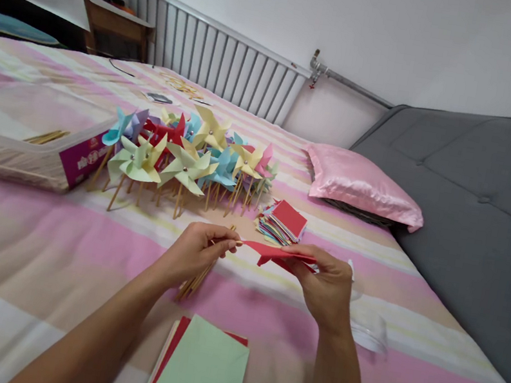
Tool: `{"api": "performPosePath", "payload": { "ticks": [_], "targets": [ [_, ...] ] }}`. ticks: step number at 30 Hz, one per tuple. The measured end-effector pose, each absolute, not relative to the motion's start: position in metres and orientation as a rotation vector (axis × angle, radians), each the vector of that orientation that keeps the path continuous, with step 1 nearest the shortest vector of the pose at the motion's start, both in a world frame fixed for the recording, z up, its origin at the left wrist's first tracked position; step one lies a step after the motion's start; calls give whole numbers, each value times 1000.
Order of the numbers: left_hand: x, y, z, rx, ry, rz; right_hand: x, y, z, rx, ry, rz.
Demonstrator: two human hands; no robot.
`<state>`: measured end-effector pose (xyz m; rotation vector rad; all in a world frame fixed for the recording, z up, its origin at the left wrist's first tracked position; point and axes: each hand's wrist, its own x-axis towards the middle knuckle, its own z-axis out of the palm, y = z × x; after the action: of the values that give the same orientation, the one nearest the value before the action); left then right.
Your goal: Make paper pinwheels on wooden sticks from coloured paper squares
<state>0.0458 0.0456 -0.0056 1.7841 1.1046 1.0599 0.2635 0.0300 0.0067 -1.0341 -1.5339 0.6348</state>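
Low over the bed, my right hand grips a folded piece of red paper, a pinwheel head seen nearly edge-on. My left hand is closed in a pinch at the paper's left tip. Between its fingertips shows a short tan end that looks like a thin wooden stick; the rest is hidden by the fingers. Beneath the left hand lies a bundle of wooden sticks. A stack of small coloured paper squares sits just beyond the right hand.
Several finished pinwheels stand clustered beyond my hands. To their left is a clear plastic box with sticks inside. Larger green and red sheets lie nearest me. A clear container rests right of my wrist, a pink pillow farther back.
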Motion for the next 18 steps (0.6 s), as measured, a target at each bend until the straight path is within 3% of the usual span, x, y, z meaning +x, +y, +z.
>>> {"api": "performPosePath", "payload": {
  "ticks": [18],
  "targets": [
    [47,42,0,1719,1014,1065,261,31,12,-925,-1590,392]
  ]
}}
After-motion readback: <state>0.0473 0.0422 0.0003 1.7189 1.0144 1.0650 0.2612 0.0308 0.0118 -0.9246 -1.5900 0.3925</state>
